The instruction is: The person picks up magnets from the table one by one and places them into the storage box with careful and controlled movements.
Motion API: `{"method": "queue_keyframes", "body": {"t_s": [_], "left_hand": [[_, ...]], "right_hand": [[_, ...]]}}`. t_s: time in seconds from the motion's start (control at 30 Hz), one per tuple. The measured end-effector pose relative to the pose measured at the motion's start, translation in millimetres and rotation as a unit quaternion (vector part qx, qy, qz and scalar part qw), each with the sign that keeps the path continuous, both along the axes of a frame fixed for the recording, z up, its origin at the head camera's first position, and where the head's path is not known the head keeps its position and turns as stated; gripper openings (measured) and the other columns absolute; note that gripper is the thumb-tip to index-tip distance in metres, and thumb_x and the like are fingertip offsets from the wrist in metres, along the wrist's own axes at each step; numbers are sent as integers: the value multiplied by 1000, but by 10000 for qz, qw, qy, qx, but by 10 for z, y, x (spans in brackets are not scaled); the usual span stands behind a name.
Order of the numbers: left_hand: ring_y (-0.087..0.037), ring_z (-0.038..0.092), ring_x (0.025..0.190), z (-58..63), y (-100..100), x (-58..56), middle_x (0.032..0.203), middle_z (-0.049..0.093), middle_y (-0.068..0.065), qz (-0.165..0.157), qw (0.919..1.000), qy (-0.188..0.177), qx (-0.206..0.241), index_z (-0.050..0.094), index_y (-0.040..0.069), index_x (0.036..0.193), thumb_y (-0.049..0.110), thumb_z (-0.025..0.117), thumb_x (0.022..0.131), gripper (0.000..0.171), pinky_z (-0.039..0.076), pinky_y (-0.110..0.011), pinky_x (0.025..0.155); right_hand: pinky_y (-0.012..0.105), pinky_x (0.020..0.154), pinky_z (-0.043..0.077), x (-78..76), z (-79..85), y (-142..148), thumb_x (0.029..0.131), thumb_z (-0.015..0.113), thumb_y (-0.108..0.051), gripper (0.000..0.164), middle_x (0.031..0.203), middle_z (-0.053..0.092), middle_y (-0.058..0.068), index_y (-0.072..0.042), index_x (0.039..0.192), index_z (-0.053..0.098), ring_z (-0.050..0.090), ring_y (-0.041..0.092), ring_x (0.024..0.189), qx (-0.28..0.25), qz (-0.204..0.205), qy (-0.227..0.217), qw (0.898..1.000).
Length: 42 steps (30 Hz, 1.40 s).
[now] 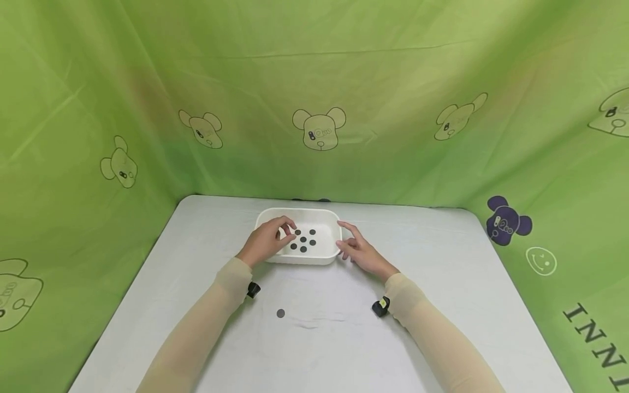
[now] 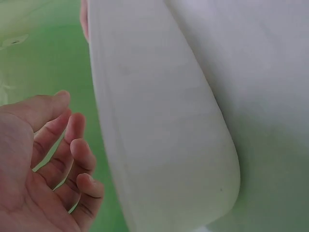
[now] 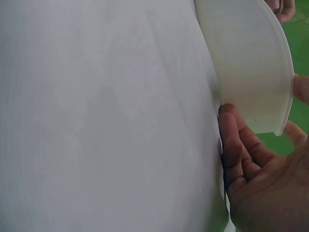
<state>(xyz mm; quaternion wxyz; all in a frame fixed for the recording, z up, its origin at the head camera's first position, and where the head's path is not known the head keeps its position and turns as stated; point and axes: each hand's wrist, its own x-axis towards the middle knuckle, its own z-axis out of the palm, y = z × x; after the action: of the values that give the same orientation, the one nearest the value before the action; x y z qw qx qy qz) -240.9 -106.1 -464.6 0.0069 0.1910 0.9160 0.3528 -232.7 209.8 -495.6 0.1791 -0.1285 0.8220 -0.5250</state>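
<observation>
A white plastic basin (image 1: pixel 326 259) stands on the table with several dark round discs (image 1: pixel 303 239) lying on its floor. My left hand (image 1: pixel 267 240) reaches over the basin's left side, fingers bent above the discs. In the left wrist view the left hand (image 2: pixel 48 159) has nothing between its thumb and fingers. My right hand (image 1: pixel 361 251) holds the basin's right end. The right wrist view shows this hand (image 3: pixel 270 179) with its thumb at the rim and other fingers low against the outer wall. Nearer me, one loose dark disc (image 1: pixel 280 313) lies on the table.
The pale cloth-covered table (image 1: pixel 314 355) has rounded far corners. Green curtains (image 1: pixel 383 169) printed with bear heads stand behind it and at both sides. A small black device (image 1: pixel 380 307) sits at the right wrist, another black device (image 1: pixel 253 290) at the left.
</observation>
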Motion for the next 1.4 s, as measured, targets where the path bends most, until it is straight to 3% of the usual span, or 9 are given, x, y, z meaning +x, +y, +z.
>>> {"method": "queue_keyframes", "body": {"t_s": [0.17,0.43,0.7,0.97,1.23,1.4], "left_hand": [[-12,57,79,-2,-80,131,101,71,7,-26,9999,13,139,72,20,120,22,77,102,18,46,-30,66],[-12,60,83,-42,-214,322,102,71,10,-180,9997,-105,136,73,16,125,23,77,102,24,48,-30,69],[-9,61,84,-105,-318,486,100,69,10,-699,9975,-54,66,73,16,122,19,77,102,21,56,-34,74],[-10,60,86,-172,-398,659,100,67,12,-1145,9933,-134,51,73,13,124,19,77,102,24,54,-29,75],[-8,61,86,-275,-453,815,101,66,14,-1222,9919,-236,-270,71,22,123,26,79,101,24,52,-26,77],[-10,61,87,-342,-482,891,103,67,10,-1352,9898,-245,-367,72,21,122,25,81,99,25,52,-26,79]], "right_hand": [[43,82,53,15,36,-9,114,56,-28,67,113,69,32,-19,171,21,66,45,99,-42,40,4,10000],[45,83,54,21,37,-8,114,56,-28,68,113,70,32,-20,171,21,66,45,100,-4,32,6,10000],[44,81,55,21,33,-9,114,57,-27,68,112,70,31,-20,171,21,66,45,99,-34,41,24,10000],[45,81,54,29,33,-16,114,57,-28,67,112,70,31,-20,171,21,66,45,98,-11,26,31,10000],[44,80,55,41,58,-18,114,56,-25,67,112,69,33,-18,171,21,65,47,99,-31,24,29,10000],[43,80,54,41,61,-18,114,56,-26,68,113,69,33,-18,171,21,65,46,99,-27,29,14,10000]]}}
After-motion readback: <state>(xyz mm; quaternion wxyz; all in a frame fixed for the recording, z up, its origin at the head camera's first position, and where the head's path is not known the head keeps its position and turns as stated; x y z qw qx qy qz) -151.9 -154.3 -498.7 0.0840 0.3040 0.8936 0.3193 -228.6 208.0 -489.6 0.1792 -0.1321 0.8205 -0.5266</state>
